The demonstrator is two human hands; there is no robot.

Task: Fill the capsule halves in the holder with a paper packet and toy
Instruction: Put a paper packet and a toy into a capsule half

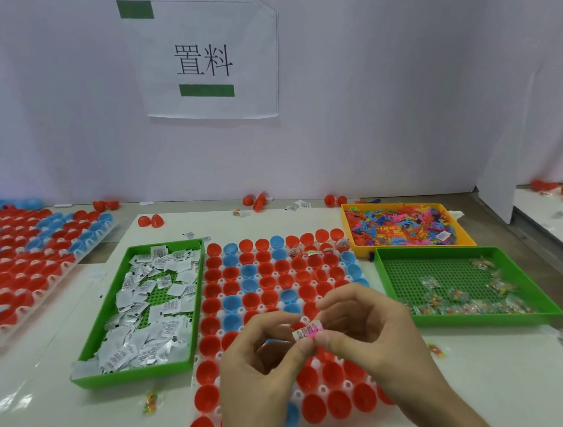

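White wall fills the upper part of the view, with a paper sign (207, 59) taped to it at twelve o'clock. Below it lies a pale desk (488, 382).

At the middle of the desk sits a white holder (347, 384) packed with red and blue capsule halves (211, 318), open side up. A few halves in its far rows, toward one o'clock, already have something inside; the rest that show look unfilled.

At nine o'clock of the holder, just beside it, stands a green tray (131, 373) heaped with white paper packets (153, 311). At two o'clock is a yellow tray (466, 242) full of bright plastic toys (402, 225). At three o'clock a second green tray (484, 319) holds small clear bags (465, 303).

Both hands meet over the near half of the holder, at six o'clock of the view. The left hand (262, 366) and the right hand (377, 330) each pinch, between thumb and fingers, one printed packet with a pink toy (308, 332) pressed against it, held above the capsule halves.

Farther off at ten o'clock lies another filled holder (90, 243), and loose red halves (151, 221) lie along the wall.
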